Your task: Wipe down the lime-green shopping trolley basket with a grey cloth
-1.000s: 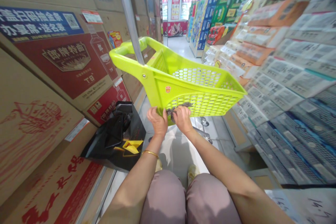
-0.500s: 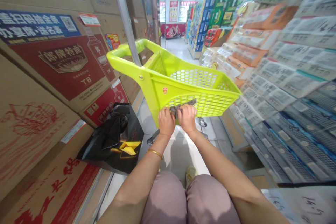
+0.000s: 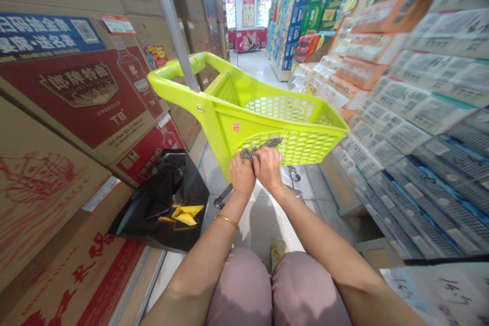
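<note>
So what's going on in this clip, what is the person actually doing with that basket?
A person crouches in a shop aisle, both hands pressing a small dark rag against the perforated side of a lime-green shopping basket. The left hand and right hand sit close together, each gripping the rag. A black bag lies on the floor to the left, beside stacked cardboard cartons. Packaged goods fill the shelves on the right.

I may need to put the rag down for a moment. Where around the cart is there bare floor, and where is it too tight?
Bare pale floor shows under the green cart, between the black bag and the right-hand shelf base; the aisle beyond also looks open. Crowded: cartons press the left, and both hands, left hand and right hand, grip the rag against the cart.
</note>
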Action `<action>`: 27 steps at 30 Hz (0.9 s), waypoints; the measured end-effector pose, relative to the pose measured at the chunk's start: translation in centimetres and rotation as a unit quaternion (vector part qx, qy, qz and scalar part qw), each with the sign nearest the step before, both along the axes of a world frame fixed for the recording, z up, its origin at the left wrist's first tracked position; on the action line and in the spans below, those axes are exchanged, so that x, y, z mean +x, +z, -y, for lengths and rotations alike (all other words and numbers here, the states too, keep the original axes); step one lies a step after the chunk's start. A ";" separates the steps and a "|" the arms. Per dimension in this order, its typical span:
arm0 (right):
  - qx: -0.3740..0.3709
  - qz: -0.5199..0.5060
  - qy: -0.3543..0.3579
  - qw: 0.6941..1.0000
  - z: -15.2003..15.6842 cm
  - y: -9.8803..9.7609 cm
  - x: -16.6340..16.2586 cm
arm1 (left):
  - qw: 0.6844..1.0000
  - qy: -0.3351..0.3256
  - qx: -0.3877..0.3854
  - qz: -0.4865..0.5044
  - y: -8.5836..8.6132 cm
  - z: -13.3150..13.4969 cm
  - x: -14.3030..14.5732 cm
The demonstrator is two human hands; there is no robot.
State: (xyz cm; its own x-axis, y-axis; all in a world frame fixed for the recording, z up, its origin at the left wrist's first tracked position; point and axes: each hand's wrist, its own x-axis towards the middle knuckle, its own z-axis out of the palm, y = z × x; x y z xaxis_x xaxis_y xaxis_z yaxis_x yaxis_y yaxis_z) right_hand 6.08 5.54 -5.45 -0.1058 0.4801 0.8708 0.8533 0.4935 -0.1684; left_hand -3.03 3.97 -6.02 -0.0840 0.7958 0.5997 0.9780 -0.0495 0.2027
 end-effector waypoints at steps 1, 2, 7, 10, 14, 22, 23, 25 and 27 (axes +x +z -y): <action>0.000 0.000 -0.002 1.000 -0.1 0.0 0.0 | 1.000 0.000 -0.007 0.005 0.1 0.0 0.1; 0.000 0.001 -0.003 1.000 -0.2 0.0 0.0 | 1.000 0.000 -0.013 0.011 0.2 0.0 0.2; -0.006 0.004 -0.012 1.000 -0.4 -0.2 -0.3 | 0.998 -0.018 -0.036 0.047 0.2 -0.3 0.2; -0.012 0.001 -0.015 1.000 -0.6 -0.5 -0.4 | 0.996 -0.047 -0.025 0.074 0.1 -1.3 0.0; -0.022 -0.002 -0.009 1.000 -0.7 -0.6 -0.3 | 0.989 -0.084 -0.004 0.123 -0.1 -3.3 -0.6; -0.035 -0.001 -0.012 0.999 -0.7 -0.7 -0.4 | 0.980 -0.156 0.038 0.116 -1.0 -3.4 -1.5; -0.032 -0.002 -0.012 0.999 -0.7 -0.6 -0.3 | 0.980 -0.162 0.038 0.105 -1.1 -3.1 -1.5; -0.023 0.003 -0.011 1.000 -0.4 -0.1 -0.1 | 0.980 -0.175 0.035 0.085 -1.2 -2.4 -1.6; -0.008 0.014 -0.007 1.000 -0.2 0.9 0.1 | 0.980 -0.185 0.032 0.070 -1.2 -1.8 -1.6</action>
State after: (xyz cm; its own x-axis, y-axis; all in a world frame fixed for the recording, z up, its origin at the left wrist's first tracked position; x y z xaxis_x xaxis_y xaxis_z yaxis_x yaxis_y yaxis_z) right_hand 6.14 5.71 -4.51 -0.1232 0.4957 0.8597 0.8641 0.4796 -0.1527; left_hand -4.67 5.80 -7.20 0.1175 0.7492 0.6519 0.8537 -0.4116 0.3192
